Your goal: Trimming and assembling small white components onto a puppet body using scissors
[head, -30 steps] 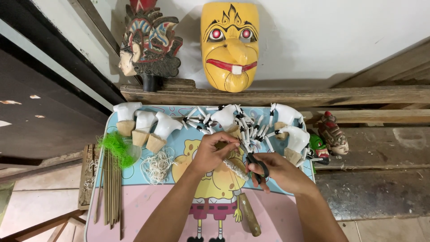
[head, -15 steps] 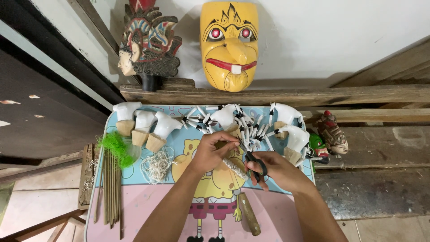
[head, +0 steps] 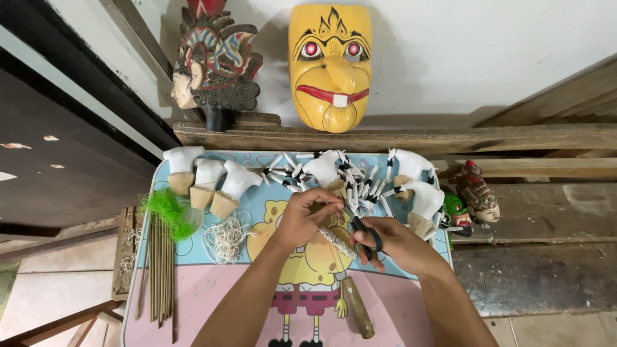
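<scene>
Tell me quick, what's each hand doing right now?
Left hand: closed, pinching a pale string-wrapped stick.
Right hand: closed on black-handled scissors, blades at the stick.

Scissor blades [head: 352, 215] behind left hand [head: 308, 217]

Both forearms reach forward — left hand [head: 307, 217] with fingers pinched shut, right hand [head: 393, 243] curled closed beside it
</scene>
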